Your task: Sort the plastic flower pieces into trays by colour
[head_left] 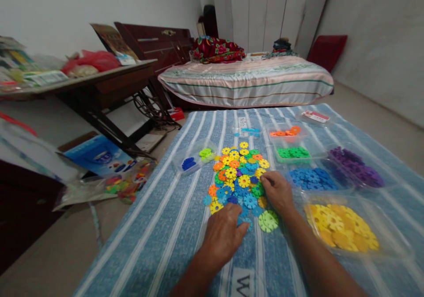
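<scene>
Discs (242,181), flat, rnd, notched plstc, on striped cloth (149,239)

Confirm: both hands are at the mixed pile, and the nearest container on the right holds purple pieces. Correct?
Not quite: the head view shows yellow pieces in that nearest container, not purple. The left hand and right hand are indeed at the mixed pile.
</scene>
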Tool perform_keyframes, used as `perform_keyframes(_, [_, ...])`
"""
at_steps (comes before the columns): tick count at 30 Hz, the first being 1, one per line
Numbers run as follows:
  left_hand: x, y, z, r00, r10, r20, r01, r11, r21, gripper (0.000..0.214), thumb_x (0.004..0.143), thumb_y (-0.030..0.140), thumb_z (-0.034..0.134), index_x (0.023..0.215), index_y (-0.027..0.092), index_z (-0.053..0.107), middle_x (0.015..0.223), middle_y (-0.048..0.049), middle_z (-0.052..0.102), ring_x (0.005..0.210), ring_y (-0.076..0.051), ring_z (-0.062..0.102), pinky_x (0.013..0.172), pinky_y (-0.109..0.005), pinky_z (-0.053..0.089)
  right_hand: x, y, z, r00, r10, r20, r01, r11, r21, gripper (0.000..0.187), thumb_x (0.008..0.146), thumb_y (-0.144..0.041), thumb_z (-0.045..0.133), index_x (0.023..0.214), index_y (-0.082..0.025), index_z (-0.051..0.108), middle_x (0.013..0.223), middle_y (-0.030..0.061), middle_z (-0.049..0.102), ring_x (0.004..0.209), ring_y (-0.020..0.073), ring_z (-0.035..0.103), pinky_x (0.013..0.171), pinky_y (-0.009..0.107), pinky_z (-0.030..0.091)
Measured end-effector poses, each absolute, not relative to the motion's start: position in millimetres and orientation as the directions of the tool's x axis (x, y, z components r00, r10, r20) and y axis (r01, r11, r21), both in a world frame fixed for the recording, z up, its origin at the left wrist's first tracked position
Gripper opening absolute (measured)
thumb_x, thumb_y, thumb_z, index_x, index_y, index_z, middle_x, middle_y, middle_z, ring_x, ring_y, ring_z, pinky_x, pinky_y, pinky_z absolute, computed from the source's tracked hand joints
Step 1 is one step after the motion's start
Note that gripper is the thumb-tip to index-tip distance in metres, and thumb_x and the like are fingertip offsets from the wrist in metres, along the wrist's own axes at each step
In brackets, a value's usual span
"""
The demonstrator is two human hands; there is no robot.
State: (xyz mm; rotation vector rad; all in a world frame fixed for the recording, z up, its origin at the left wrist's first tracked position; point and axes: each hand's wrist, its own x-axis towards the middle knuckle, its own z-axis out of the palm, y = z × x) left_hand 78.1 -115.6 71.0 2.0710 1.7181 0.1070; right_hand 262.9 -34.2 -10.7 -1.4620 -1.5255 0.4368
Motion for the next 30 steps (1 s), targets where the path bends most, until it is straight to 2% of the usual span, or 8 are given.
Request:
perform_keyframes(4, [85, -123, 73, 0.07, 0.964, -0.257, 0.966, -0.001, 0.26, 0.029, 0.086, 0.042, 0.052, 0.099, 0.019, 0.063, 0.096, -0.0081, 0.065, 0.094, -0.024, 0.062, 0.08, -0.032, 0.043, 263, -34, -10, 0.156, 0.92, 0.361, 0.573, 0.213, -0.792, 0.022, 0.081, -0.032, 0.047, 0.074, -0.02, 0.064, 0.08, 0.0043, 0.065, 0.08, 0.0201, 0.058, 0.075, 0.032, 0.043])
perform_keyframes(10, [91, -131, 68, 0.02, 0.956, -0.292, 0.983, 0.035, 0.182, 0.036, 0.086, 0.046, 0.053, 0.107, 0.016, 0.061, 0.105, -0.0121, 0.065, 0.104, -0.028, 0.06, 0.086, -0.036, 0.044, 263, -34, -11, 0.154, 0.918, 0.366, 0.571, 0.22, -0.791, 0.021, 0.081, -0.031, 0.047, 0.074, -0.02, 0.064, 0.078, 0.0037, 0.064, 0.078, 0.0194, 0.057, 0.075, 0.031, 0.043])
perform_keyframes(21, [97, -132, 58, 0.076, 0.965, -0.25, 0.959, -0.002, 0.284, 0.025, 0.086, 0.035, 0.053, 0.1, 0.017, 0.063, 0.104, -0.0106, 0.061, 0.106, -0.027, 0.057, 0.09, -0.036, 0.045, 264, -35, -14, 0.156, 0.916, 0.37, 0.57, 0.222, -0.791, 0.024, 0.082, -0.034, 0.048, 0.077, -0.02, 0.066, 0.081, 0.0042, 0.065, 0.08, 0.0201, 0.059, 0.076, 0.032, 0.043])
perform_keyframes(30, [105, -138, 68, 0.114, 0.942, -0.316, 0.961, -0.024, 0.276, 0.026, 0.088, 0.027, 0.045, 0.102, 0.017, 0.064, 0.108, -0.0119, 0.06, 0.108, -0.027, 0.056, 0.091, -0.037, 0.044, 263, -36, -14, 0.152, 0.922, 0.355, 0.572, 0.211, -0.792, 0.025, 0.083, -0.035, 0.047, 0.078, -0.019, 0.066, 0.08, 0.0043, 0.064, 0.08, 0.0208, 0.058, 0.075, 0.032, 0.042])
